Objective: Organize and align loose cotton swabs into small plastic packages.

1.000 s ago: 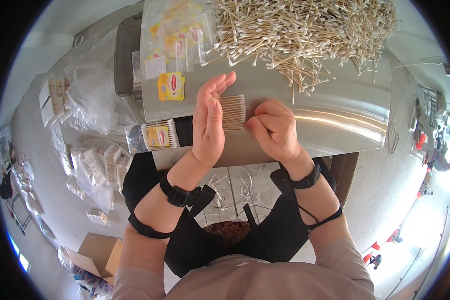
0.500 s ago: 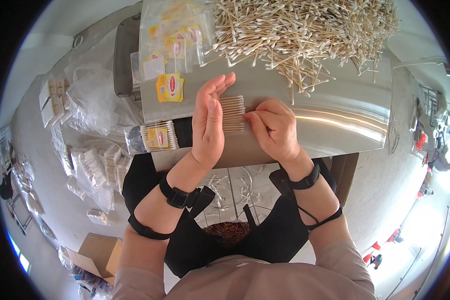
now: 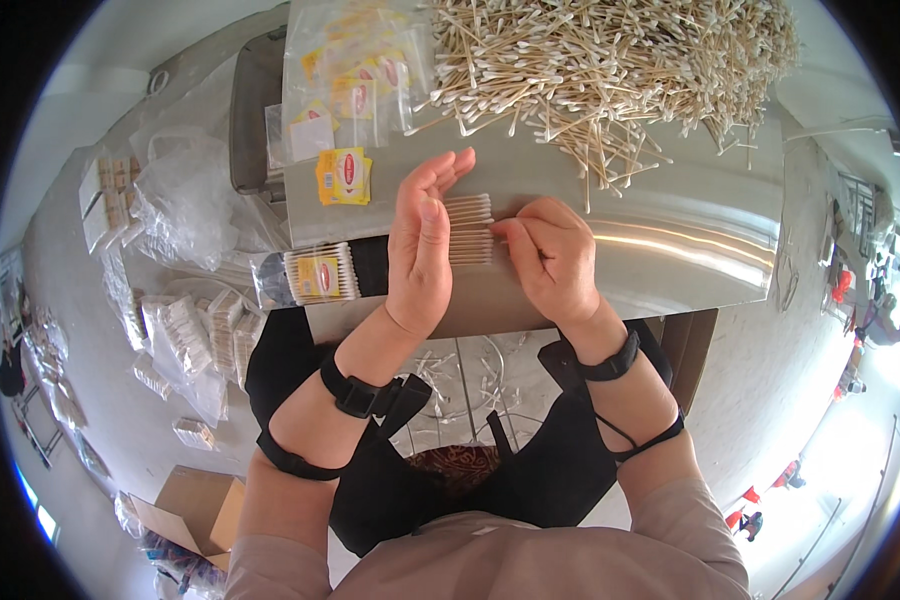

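Note:
A flat row of wooden cotton swabs [image 3: 470, 228] lies on the steel table [image 3: 670, 240]. My left hand [image 3: 422, 250] stands on its edge, palm pressed against the row's left ends, fingers straight. My right hand [image 3: 550, 258] pushes the row's right ends with curled fingertips. Behind them a big loose heap of cotton swabs [image 3: 610, 70] covers the table's far side.
A filled clear packet of swabs with a yellow label [image 3: 315, 275] lies left of my left hand. Yellow label cards [image 3: 342, 175] and empty clear bags [image 3: 355, 70] sit at the table's far left. Bagged packs [image 3: 195, 335] and a cardboard box [image 3: 185, 510] lie on the floor.
My hands have stayed on the swab row, squeezing it slightly tighter; nothing else has moved.

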A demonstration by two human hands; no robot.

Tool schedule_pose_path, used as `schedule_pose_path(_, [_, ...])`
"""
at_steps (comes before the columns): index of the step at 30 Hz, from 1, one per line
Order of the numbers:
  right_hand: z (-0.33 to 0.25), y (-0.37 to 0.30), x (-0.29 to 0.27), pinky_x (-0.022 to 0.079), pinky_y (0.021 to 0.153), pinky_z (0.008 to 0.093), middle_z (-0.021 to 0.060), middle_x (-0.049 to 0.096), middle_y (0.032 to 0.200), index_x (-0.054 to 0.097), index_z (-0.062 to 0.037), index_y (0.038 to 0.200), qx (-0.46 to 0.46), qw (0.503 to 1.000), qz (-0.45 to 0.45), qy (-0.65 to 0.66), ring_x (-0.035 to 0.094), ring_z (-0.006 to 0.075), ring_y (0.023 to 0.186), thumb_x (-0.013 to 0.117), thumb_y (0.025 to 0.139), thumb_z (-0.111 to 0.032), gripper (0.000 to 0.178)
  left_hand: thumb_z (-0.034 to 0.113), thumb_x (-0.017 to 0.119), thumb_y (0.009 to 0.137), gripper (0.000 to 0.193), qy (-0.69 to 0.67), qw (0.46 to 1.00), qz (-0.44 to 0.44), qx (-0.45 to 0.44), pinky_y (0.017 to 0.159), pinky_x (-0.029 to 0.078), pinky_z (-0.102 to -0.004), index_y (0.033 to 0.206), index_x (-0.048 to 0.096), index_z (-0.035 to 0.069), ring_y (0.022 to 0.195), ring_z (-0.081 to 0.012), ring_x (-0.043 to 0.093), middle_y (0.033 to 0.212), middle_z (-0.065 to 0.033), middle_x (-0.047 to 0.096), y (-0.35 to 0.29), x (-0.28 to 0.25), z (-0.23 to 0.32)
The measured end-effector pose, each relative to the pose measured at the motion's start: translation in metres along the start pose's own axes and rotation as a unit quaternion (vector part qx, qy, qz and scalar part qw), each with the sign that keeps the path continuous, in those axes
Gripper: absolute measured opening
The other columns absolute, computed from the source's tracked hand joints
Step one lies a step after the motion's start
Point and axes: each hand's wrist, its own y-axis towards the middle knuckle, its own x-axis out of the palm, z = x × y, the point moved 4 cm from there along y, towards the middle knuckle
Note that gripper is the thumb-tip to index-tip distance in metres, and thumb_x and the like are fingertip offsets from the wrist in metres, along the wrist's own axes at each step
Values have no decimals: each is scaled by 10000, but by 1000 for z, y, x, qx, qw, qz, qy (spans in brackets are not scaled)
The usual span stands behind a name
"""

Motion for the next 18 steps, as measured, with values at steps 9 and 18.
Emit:
schedule_pose_path(9, [0,4,1,464,557,372,84,602,720,699,-26,739,16,999,51,-10,580,276,629,681,809,-18,73,355,308,1084,484,0,1000,-2,0,1135,317,-395,1401,391,-2,1327,-266,455,1408,-179,492,1,-1,0])
schedule_pose_path(18, [-1,6,1,482,577,370,81,597,717,739,-44,877,29,998,53,-11,591,276,643,668,832,-36,84,366,308,1084,489,1,1000,4,-9,1127,327,-389,1396,395,-1,1320,-265,461,1399,-182,500,0,1,1])
